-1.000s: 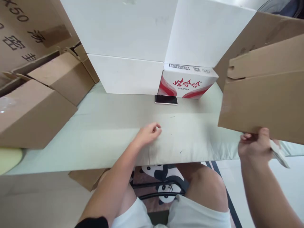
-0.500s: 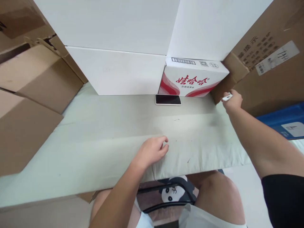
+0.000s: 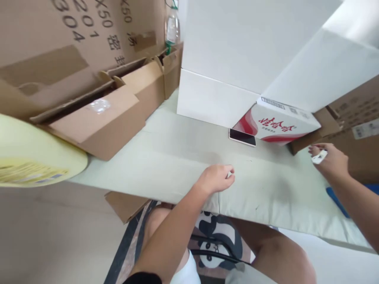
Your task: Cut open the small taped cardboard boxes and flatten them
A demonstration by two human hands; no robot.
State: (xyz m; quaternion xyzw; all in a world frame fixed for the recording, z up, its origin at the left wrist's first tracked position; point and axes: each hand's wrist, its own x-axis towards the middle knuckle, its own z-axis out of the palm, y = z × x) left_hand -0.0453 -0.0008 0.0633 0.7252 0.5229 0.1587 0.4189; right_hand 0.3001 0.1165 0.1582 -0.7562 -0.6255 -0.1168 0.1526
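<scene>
White, slim object [image 3: 319, 157] pokes from the curled right hand [image 3: 333, 159].

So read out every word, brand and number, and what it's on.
"304": large left carton
"201": same carton
"X50": same carton, twice
"密封": same carton
"汤": same carton
"娃哈哈": red-lettered box, blurred
Too small or blurred: that box's smaller print; print on the pale yellow object, bottle, right-hand carton and its label; marks on the white item in the right hand.
</scene>
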